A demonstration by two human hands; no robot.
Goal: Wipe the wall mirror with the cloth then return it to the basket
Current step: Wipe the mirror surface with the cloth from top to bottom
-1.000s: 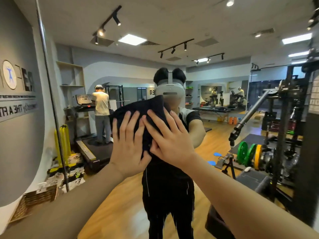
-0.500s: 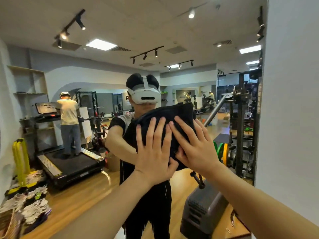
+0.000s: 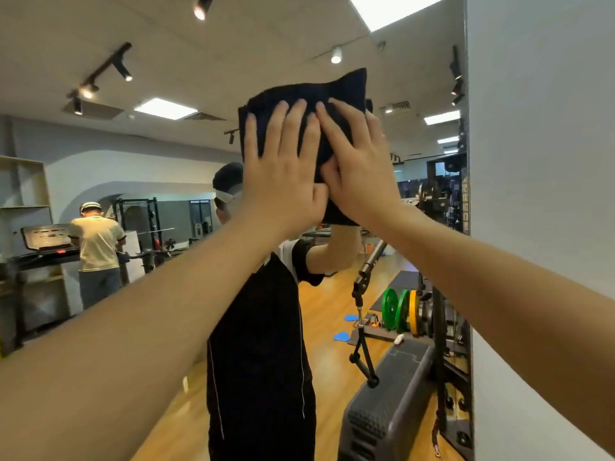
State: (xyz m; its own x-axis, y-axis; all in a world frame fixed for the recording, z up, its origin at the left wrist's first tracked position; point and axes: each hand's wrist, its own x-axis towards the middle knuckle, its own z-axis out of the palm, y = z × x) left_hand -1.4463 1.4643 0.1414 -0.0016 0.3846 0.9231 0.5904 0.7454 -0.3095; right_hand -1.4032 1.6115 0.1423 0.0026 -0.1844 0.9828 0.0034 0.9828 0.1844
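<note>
The wall mirror [image 3: 149,161] fills most of the view and reflects a gym room and me. A dark navy cloth [image 3: 309,94] is pressed flat against the glass, high up near the mirror's right side. My left hand [image 3: 283,174] lies palm-flat on the cloth's left half with fingers spread. My right hand [image 3: 359,168] presses the right half, its thumb overlapping my left hand. Both arms reach up and forward. The basket is out of view.
The mirror's right edge [image 3: 468,194] meets a plain white wall [image 3: 539,161]. In the reflection are a person at a treadmill [image 3: 96,241], coloured weight plates [image 3: 399,311], a grey step box [image 3: 389,404] and a wooden floor.
Both hands have slid the cloth across the glass from left to right, then upward to above head height. The view has tilted up and right, and the basket has left the frame.
</note>
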